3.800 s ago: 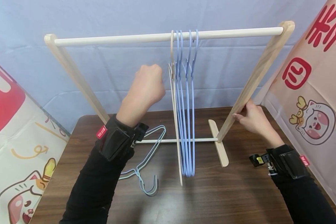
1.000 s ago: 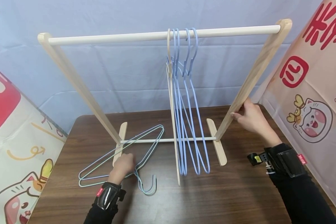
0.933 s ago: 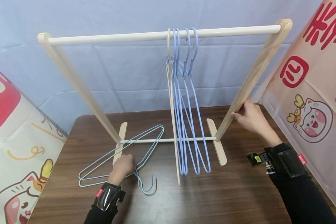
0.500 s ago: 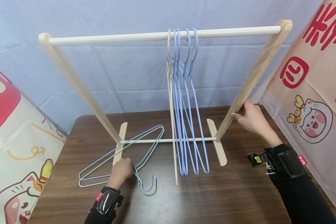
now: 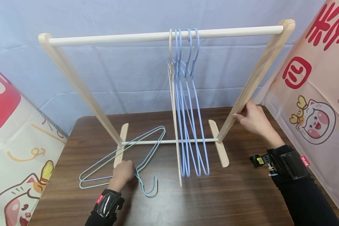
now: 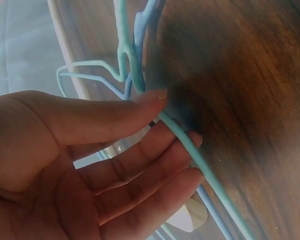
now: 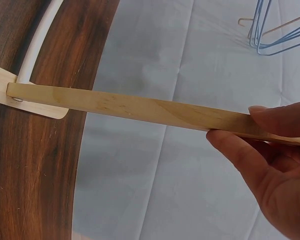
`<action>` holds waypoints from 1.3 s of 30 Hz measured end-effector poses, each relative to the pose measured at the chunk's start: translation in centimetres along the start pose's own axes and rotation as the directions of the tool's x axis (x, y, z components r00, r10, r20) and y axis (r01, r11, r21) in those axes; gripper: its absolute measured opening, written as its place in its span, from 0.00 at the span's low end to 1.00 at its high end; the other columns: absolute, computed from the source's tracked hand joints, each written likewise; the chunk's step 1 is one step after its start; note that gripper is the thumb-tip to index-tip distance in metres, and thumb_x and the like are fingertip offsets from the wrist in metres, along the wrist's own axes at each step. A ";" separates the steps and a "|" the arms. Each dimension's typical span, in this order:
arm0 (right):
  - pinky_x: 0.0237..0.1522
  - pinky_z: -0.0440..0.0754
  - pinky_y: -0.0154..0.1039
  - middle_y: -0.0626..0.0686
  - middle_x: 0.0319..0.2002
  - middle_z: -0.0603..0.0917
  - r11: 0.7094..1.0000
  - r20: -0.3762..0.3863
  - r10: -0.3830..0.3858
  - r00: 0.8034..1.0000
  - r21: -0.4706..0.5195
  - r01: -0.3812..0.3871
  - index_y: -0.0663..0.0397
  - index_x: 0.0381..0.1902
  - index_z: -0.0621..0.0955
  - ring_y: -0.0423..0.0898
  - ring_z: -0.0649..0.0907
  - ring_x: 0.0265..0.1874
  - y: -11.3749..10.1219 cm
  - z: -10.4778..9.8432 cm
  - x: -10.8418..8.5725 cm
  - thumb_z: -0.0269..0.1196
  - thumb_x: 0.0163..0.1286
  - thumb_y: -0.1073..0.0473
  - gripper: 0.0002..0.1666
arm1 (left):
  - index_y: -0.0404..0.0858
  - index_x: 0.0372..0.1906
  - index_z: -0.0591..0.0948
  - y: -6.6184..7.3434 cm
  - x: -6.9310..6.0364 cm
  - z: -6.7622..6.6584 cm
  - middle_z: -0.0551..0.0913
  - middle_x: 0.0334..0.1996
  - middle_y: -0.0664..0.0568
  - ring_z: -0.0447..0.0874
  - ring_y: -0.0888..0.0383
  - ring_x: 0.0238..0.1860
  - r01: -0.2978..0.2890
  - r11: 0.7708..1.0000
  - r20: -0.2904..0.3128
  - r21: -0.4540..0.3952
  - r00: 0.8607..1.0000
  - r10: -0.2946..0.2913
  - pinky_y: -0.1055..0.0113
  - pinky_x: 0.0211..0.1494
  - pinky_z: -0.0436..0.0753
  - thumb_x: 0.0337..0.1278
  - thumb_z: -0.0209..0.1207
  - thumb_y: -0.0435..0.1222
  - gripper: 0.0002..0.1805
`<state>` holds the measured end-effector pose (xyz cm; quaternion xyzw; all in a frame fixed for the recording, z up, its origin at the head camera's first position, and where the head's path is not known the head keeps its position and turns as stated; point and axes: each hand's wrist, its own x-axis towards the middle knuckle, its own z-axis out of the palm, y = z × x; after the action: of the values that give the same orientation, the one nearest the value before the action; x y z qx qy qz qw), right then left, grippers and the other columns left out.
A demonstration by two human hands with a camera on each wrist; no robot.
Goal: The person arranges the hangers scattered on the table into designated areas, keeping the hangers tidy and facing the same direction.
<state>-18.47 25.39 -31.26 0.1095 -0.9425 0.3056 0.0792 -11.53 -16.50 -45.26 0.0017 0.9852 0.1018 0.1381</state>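
In the head view, my left hand (image 5: 123, 172) is at two hangers lying on the table, a pale green hanger (image 5: 96, 186) and a blue hanger (image 5: 96, 180). The left wrist view shows its thumb and fingers pinching the green hanger (image 6: 190, 145) just below the neck; the blue one runs close beneath. My right hand (image 5: 254, 119) grips the right wooden post (image 5: 260, 72) of a garment rack, thumb on one side and fingers on the other. From the rack's white top rail (image 5: 110, 39) hang several blue hangers (image 5: 198, 44) and a beige hanger (image 5: 174, 106) at their left.
The rack stands on two wooden feet (image 5: 221, 150) joined by a thin white lower bar (image 5: 149, 142). The lying hangers overlap its left foot (image 5: 125, 130). Behind the brown table (image 5: 228, 194) hangs a pale blue cloth (image 5: 124, 78); printed cloths flank both sides.
My left hand has come down from beside the hanging hangers to those on the table, then shifted slightly. The hanging blue hangers have spread and sway a little. My right hand keeps its grip.
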 end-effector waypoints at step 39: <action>0.33 0.69 0.50 0.67 0.36 0.77 1.000 -0.005 0.002 1.000 -0.013 -0.002 0.68 0.48 0.64 0.61 0.77 0.35 0.0 -0.1 0.2 0.61 0.60 0.64 0.23 | 0.40 0.11 0.69 0.8 -0.9 -2.0 0.69 0.11 0.52 0.68 0.55 0.14 -0.095 0.995 -0.038 -0.009 0.995 0.095 0.65 0.16 0.67 0.38 0.52 0.23 0.12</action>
<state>-18.61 25.39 -31.15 0.1073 -0.9444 0.3000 0.0817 -11.21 -16.19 -42.97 0.0459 0.9858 0.1138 0.1147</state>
